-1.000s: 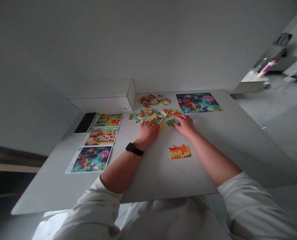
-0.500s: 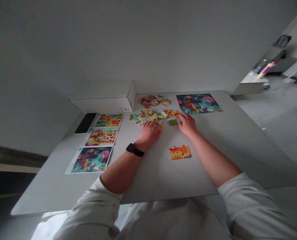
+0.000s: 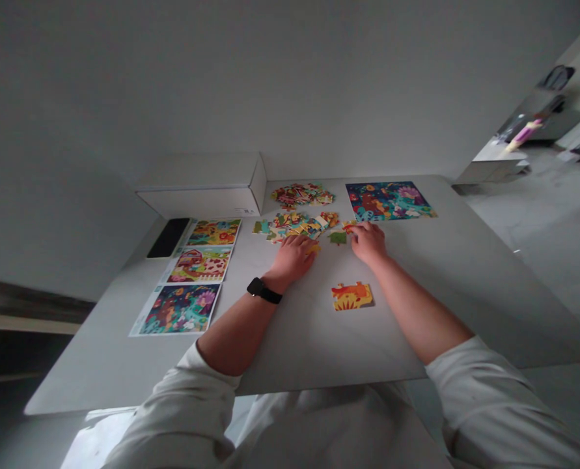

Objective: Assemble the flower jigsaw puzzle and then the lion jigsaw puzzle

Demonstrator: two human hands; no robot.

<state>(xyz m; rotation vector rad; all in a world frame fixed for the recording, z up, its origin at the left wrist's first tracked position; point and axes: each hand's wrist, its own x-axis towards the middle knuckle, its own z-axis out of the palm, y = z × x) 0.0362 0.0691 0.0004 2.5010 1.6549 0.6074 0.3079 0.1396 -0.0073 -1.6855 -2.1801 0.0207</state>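
My left hand (image 3: pixel 293 259), with a black watch on its wrist, rests at the near edge of a loose pile of puzzle pieces (image 3: pixel 297 225). Its fingers are curled over a yellow puzzle piece (image 3: pixel 313 249), part of which sticks out on the right. To the right, my right hand (image 3: pixel 369 243) pinches an orange puzzle piece (image 3: pixel 349 226) against the table, its fingertips partly covering it. A green puzzle piece (image 3: pixel 337 238) lies flat between the two hands. Closer to me sits a joined orange-and-yellow puzzle section (image 3: pixel 352 296).
Behind the pile is a second heap of pieces (image 3: pixel 302 194). A finished-looking dark blue picture (image 3: pixel 391 200) lies at the back right. Three picture sheets (image 3: pixel 200 266), a black phone (image 3: pixel 168 238) and a white box (image 3: pixel 199 200) occupy the left side, with a wall behind.
My right hand has drawn slightly right, and its fingers have closed on the orange piece, which has shifted from the pile's right end. My left hand stays nearly in place.
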